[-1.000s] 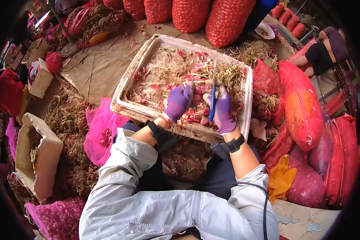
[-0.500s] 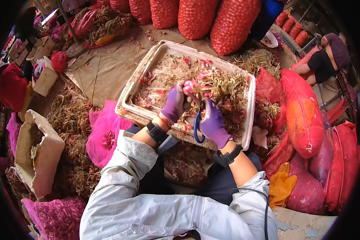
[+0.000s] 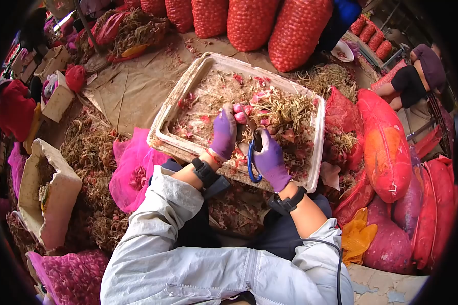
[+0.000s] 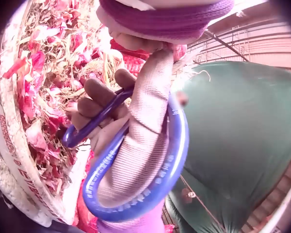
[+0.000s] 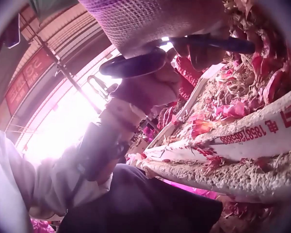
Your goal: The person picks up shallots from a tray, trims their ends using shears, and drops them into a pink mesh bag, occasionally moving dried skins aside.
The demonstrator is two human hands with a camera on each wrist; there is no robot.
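Note:
In the head view my left hand (image 3: 225, 133), in a purple glove with pale fingers, holds a few small pink-red shallots (image 3: 240, 117) at its fingertips. My right hand (image 3: 270, 161), gloved alike, grips blue-handled scissors (image 3: 251, 163), whose blades point toward the shallots. The left wrist view shows the thumb through one blue handle loop (image 4: 131, 211) and fingers by the other. Both hands are above a shallow white foam box (image 3: 320, 137) strewn with dry stems, roots and red skins. In the right wrist view the glove partly hides the scissors (image 5: 136, 64).
Full red net sacks (image 3: 300, 35) stand behind the box, and more red sacks (image 3: 387, 145) lie at the right. A pink net bag (image 3: 137, 178) and a broken foam box (image 3: 61, 203) are at the left among dry stems. Another person (image 3: 422, 76) bends over at the far right.
A second ago the scissors pointed away, with the hands close together over the box. The scissors have since turned toward the shallots, which now show more clearly in the left hand.

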